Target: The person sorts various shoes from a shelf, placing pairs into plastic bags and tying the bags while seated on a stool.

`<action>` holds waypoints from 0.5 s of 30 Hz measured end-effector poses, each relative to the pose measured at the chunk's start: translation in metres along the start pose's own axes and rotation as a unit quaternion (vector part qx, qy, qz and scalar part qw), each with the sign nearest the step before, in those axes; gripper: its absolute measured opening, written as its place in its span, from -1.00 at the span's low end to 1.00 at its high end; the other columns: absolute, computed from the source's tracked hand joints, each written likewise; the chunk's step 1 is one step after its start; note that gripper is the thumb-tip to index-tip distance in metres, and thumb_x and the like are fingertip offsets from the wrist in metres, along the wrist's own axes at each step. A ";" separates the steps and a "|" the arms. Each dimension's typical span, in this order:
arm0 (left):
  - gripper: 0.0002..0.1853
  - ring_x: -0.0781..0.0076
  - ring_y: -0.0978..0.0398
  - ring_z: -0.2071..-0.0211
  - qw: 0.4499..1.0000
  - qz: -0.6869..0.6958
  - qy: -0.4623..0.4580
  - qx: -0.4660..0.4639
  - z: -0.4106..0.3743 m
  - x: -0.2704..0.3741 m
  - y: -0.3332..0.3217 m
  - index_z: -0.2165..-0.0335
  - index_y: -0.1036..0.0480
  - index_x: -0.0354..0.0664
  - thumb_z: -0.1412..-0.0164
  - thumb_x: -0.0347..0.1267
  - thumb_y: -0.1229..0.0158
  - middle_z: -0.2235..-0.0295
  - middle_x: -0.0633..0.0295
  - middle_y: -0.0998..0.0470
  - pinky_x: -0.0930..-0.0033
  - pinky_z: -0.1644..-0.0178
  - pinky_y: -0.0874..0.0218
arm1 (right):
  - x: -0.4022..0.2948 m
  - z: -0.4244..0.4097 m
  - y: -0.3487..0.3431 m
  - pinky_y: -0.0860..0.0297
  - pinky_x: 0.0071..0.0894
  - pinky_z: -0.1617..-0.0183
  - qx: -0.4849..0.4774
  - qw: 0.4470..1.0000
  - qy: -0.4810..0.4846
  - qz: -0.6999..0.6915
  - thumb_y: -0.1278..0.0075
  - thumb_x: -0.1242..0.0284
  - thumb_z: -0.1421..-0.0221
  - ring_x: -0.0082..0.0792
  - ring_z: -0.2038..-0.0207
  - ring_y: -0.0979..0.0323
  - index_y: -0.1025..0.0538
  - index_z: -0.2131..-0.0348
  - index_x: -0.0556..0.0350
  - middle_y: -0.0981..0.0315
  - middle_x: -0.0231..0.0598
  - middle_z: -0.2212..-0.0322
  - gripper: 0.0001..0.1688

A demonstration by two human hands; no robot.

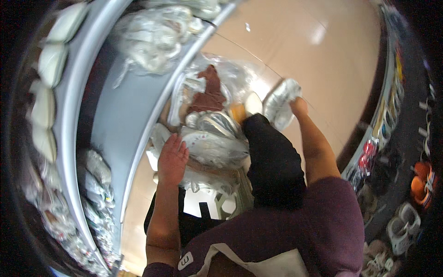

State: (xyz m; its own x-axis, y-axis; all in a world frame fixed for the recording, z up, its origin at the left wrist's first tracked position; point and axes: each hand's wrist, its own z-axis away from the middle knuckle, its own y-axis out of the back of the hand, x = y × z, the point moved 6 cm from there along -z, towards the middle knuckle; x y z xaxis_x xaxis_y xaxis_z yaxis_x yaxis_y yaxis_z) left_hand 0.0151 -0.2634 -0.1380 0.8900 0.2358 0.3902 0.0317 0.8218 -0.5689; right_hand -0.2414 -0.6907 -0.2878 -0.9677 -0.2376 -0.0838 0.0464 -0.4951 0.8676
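My right hand point(299, 106) is closed on the edge of a pale shoe in clear plastic wrap point(282, 102), held out over the floor beside my knee. My left hand point(173, 162) lies palm down, fingers a little apart, at the left side of a pile of plastic-wrapped pale footwear point(214, 147); whether it touches the pile is hard to tell. A brown cloth point(209, 93) lies on the far part of the pile, with loose clear plastic point(238, 72) beyond it. Between the pile and my right knee are an orange-yellow item point(237, 112) and my white shoe point(253, 103).
On my left, a grey shelf point(121, 104) with a metal edge bears bagged goods point(155, 38); pale shoes point(53, 64) line a higher shelf. To my right, a dark rack holds orange sandals point(422, 183) and grey ones point(404, 226). A white scrap point(247, 27) lies on the tan floor point(332, 69).
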 end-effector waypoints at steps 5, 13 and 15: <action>-0.64 0.31 -0.16 0.06 1.000 0.012 -0.012 -0.003 0.014 0.014 -0.025 0.09 -0.19 -0.14 -0.12 -0.32 0.14 0.10 0.20 -0.22 0.29 -0.04 0.05 | -0.022 0.042 0.081 -0.34 -0.37 0.58 -0.008 0.879 -0.008 -0.476 0.10 0.33 0.04 -0.37 0.54 -0.35 -0.33 0.32 0.28 -0.34 -0.15 0.52 -0.65; -0.73 0.46 -0.28 0.22 0.996 0.022 -0.079 -0.028 0.043 0.038 -0.033 0.21 -0.33 -0.09 -0.05 -0.35 0.02 0.25 0.29 -0.34 0.40 0.11 -0.11 | -0.208 0.173 0.145 -0.42 -0.34 0.35 -0.300 0.757 0.005 -0.580 0.18 0.35 -0.05 -0.27 0.36 -0.29 -0.19 0.16 0.18 -0.19 -0.09 0.28 -0.62; -0.74 0.46 -0.28 0.22 0.994 0.034 -0.100 -0.026 0.050 0.047 -0.028 0.22 -0.33 -0.09 -0.04 -0.36 0.02 0.25 0.29 -0.34 0.40 0.11 -0.11 | -0.265 0.212 0.137 -0.41 -0.30 0.25 -0.354 0.715 -0.002 -0.603 0.23 0.43 -0.07 -0.18 0.30 -0.30 -0.15 0.14 0.22 -0.16 0.01 0.21 -0.64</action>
State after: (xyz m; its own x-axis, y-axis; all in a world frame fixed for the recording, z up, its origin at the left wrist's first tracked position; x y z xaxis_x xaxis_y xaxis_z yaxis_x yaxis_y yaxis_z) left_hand 0.0329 -0.2488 -0.0676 0.7830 0.3924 0.4826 0.0021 0.7742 -0.6329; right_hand -0.0311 -0.5185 -0.0424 -0.4104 0.7198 -0.5598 -0.7097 -0.6376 -0.2996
